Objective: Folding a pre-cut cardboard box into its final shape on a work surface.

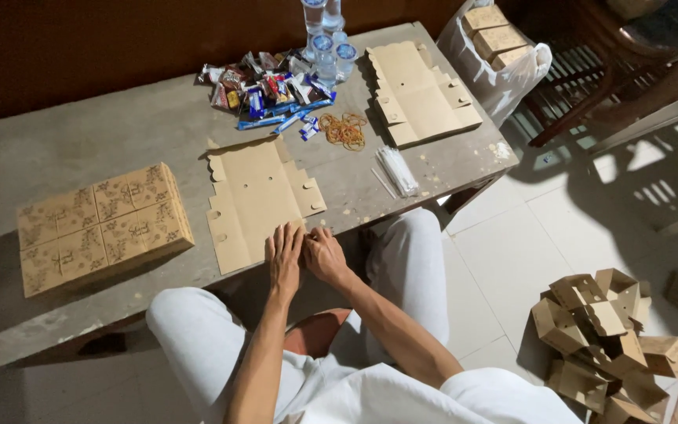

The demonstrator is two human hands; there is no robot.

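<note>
A flat, unfolded brown cardboard box blank [256, 196] lies on the grey table [88, 133] right in front of me. My left hand [285, 255] lies flat on its near edge, fingers spread. Beside it, touching, my right hand [324, 253] presses the same near edge with fingers curled. Neither hand lifts the blank off the table.
Folded patterned boxes [102, 226] sit in a block at left. Wrapped snacks [264, 93], water bottles [327, 47], rubber bands [344, 130], a clear packet of straws [396, 169] and a stack of blanks [421, 93] lie beyond. A bag of boxes [500, 47] and floor cardboard pieces [614, 338] are right.
</note>
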